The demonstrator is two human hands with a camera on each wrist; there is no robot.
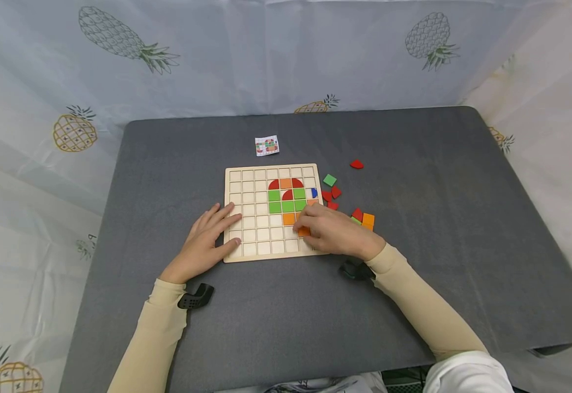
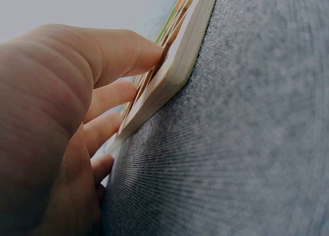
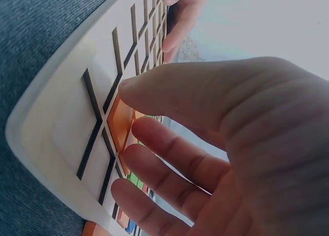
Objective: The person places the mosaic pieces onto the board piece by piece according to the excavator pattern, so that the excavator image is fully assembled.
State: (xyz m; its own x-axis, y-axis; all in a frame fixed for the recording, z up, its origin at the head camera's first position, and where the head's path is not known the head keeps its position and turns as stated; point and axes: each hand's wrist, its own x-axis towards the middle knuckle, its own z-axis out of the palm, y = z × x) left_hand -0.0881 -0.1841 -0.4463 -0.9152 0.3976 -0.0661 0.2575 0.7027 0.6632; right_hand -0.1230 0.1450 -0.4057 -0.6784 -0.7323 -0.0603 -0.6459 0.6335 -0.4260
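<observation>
Orange shows between the fingers of the right hand (image 1: 337, 232): a small orange tile (image 1: 304, 232) at the near right part of the wooden board (image 1: 249, 235), in the grid of cells. Thumb and fingers curl in and pinch it; from here I can't tell whether it lies flush in its cell. The left hand (image 1: 202, 245) rests on the board's left edge, its fingers spread apart.

If the tile is let go off-square, it could catch on a ridge between the cells and sit tilted. A sideways push from those fingers might also knock a placed piece out of line, and an uneven press from the left hand could skew the whole board.

Green tiles (image 1: 287, 206) fill cells in the board's right half, with a blue piece (image 1: 314, 192) in its rightmost column. Loose red pieces (image 1: 335, 192) crowd just beside the board's right edge, and a green tile (image 1: 329, 180) lies near them; orange tiles (image 1: 368, 219) sit further right, partly behind the right hand. That hand hides some of the board's near right cells, and its heel could brush the strays. Beyond the board's far edge, a printed card (image 1: 267, 146) lies on the grey surface (image 1: 438, 218).
</observation>
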